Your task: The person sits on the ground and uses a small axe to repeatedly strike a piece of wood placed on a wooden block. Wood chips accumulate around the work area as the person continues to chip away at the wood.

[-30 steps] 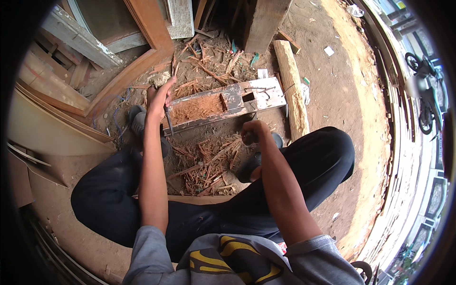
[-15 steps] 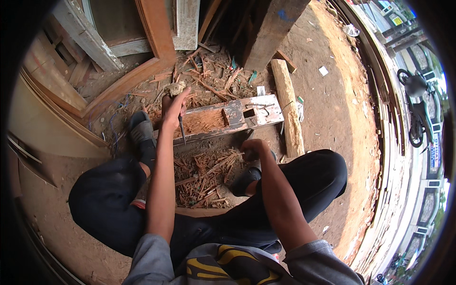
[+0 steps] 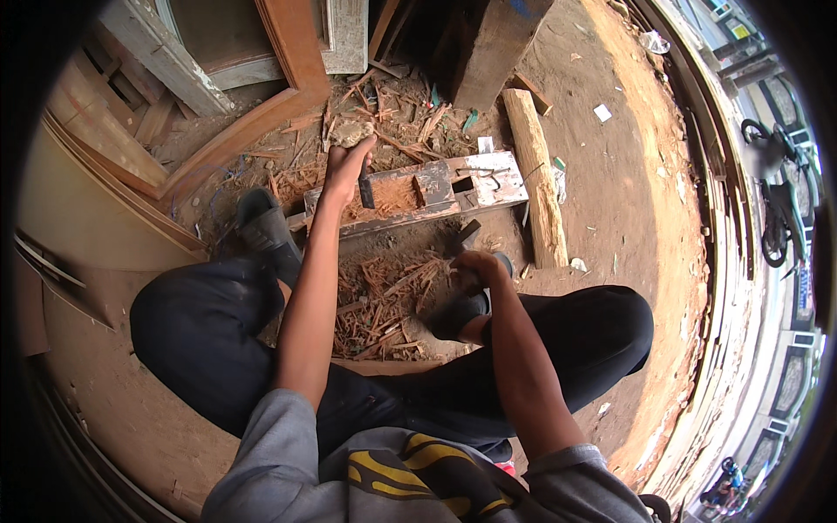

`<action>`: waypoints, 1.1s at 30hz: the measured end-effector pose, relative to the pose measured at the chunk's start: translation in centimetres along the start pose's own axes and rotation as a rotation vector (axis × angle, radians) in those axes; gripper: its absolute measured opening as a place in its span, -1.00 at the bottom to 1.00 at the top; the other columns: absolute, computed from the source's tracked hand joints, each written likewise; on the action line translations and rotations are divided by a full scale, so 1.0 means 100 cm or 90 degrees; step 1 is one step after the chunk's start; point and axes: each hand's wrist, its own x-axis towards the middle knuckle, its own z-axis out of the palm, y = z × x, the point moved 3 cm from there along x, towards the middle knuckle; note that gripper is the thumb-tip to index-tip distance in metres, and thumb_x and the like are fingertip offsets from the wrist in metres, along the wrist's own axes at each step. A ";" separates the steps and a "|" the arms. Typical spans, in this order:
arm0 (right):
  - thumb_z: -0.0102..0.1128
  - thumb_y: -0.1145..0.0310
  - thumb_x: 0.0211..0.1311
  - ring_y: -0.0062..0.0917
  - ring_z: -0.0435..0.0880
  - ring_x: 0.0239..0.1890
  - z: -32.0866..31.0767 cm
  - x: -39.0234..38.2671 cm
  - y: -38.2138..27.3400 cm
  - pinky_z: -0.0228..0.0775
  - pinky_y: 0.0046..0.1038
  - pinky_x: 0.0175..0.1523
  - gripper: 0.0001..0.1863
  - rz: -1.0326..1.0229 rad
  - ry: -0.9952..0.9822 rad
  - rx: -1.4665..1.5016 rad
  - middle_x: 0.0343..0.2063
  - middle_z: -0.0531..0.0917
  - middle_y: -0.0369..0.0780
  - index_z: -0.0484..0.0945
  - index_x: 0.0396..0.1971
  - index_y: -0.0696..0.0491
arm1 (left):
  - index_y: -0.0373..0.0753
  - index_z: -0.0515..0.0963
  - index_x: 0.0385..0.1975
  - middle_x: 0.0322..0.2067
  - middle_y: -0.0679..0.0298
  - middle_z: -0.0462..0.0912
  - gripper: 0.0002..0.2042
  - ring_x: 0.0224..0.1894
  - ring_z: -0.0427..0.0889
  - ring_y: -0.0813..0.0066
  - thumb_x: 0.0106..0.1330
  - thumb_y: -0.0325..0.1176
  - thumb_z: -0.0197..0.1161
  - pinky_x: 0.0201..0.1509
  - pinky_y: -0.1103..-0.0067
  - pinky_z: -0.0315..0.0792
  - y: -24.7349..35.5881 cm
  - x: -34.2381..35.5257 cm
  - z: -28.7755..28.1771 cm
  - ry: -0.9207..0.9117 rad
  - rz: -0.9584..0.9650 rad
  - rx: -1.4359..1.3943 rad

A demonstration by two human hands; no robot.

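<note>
The left hand [image 3: 349,167] is wrapped around a chisel [image 3: 366,193] over the left part of the wooden beam [image 3: 446,188]; the right hand [image 3: 477,272], nearer, seems to grip a dark-headed tool [image 3: 467,234]. The chisel is probably stiff and fairly heavy, best held below its frayed top [image 3: 351,132].

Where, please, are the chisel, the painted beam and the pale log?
Chisel [image 3: 366,190], head view: on its dark blade.
Painted beam [image 3: 439,186], head view: on its top face.
Pale log [image 3: 534,174], head view: on its upper side.
</note>
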 end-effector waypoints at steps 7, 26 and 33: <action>0.23 0.41 -0.08 -0.38 0.58 -0.38 -0.008 -0.015 -0.023 0.41 -0.46 -0.27 -0.79 -0.220 0.004 -0.331 -0.43 0.57 -0.22 0.55 -0.35 0.01 | -0.30 0.58 -0.59 -0.66 0.35 0.52 -0.71 -0.64 0.43 0.66 0.08 -0.16 0.35 -0.51 0.65 0.30 -0.024 0.023 0.037 0.073 0.036 -0.086; 0.00 0.39 0.07 -0.35 0.60 -0.25 -0.004 0.006 -0.055 0.42 -0.42 -0.17 -0.79 -0.132 -0.179 -0.607 -0.36 0.62 -0.13 0.59 -0.31 0.02 | -0.38 0.58 -0.47 -0.55 0.26 0.61 -0.74 -0.50 0.58 0.59 0.05 -0.28 0.39 -0.33 0.62 0.48 -0.075 0.075 0.087 0.112 0.025 0.048; -0.04 0.38 0.09 -0.35 0.60 -0.21 0.000 0.016 -0.053 0.42 -0.43 -0.16 -0.77 -0.004 -0.249 -0.711 -0.28 0.62 -0.13 0.59 -0.30 0.04 | -0.35 0.60 -0.55 -0.64 0.22 0.62 -0.72 -0.66 0.56 0.56 0.00 -0.22 0.41 -0.48 0.64 0.43 -0.059 0.067 0.090 0.182 0.102 -0.082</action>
